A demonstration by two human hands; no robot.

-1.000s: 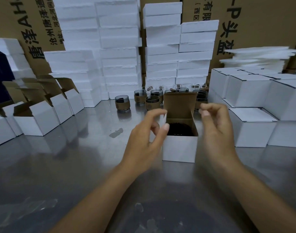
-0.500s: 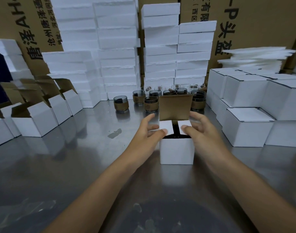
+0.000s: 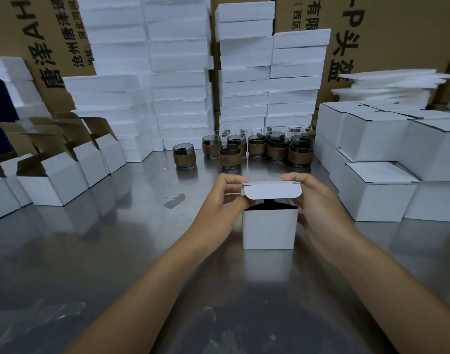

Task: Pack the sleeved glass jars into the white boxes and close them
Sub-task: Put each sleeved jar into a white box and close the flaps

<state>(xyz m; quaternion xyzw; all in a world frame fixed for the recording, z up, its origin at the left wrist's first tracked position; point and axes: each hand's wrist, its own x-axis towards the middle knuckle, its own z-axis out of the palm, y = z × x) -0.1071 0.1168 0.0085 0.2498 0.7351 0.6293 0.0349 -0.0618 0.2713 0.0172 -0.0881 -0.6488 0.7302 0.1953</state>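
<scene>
Head view, frame centre: the white box (image 3: pixel 269 231) on the counter (image 3: pixel 116 251) is being closed. Its lid (image 3: pixel 272 192), upright half a second ago, is being folded forward, pinched at either end by the fingers (image 3: pixel 231 178) of the left hand (image 3: pixel 219 203) and right hand (image 3: pixel 315 200). Tucking-in is judged outstanding.

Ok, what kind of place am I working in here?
Likely a packing bench in a warehouse or small factory: a steel table, foam blocks stacked against big printed cartons, closed white boxes piled at the right, and sleeved jars waiting behind the box being closed.
</scene>
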